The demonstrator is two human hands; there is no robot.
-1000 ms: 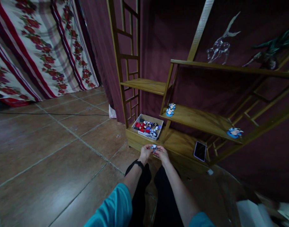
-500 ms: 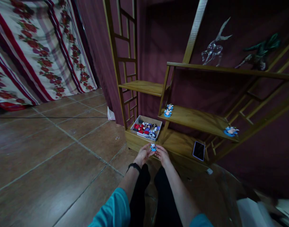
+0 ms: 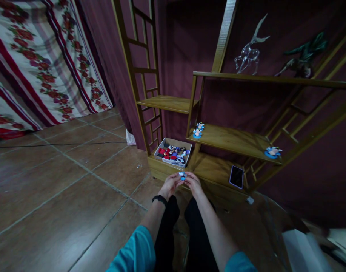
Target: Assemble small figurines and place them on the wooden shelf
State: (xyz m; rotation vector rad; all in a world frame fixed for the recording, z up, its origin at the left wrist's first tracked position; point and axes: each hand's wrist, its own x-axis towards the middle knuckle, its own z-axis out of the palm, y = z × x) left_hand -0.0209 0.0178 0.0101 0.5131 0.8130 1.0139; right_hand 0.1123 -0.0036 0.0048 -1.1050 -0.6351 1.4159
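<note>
Between my fingertips is a small blue-and-white figurine [image 3: 182, 175], held in front of the lower shelf edge. My left hand [image 3: 171, 184] is closed on its left side, with a dark band on the wrist. From the other side, my right hand [image 3: 193, 183] grips it as well. Just beyond them stands an open white box [image 3: 167, 161] holding several small figurines in red, black, white and purple. Two similar figurines on blue bases [image 3: 198, 133] stand at the left end of the middle shelf [image 3: 232, 140]. Another blue-based figurine [image 3: 272, 152] is at its right end.
A phone [image 3: 236, 176] lies on the lowest shelf, to the right. Up on the top shelf stand a clear deer figure [image 3: 248, 54] and a dark green sculpture [image 3: 301, 58]. A black cable [image 3: 62, 144] crosses the tiled floor. White, boxlike objects [image 3: 303, 249] are at lower right.
The figurine has turned a little between my fingers, and both hands still hold it. My view has shifted slightly, so the shelves appear farther left and a bit higher.
</note>
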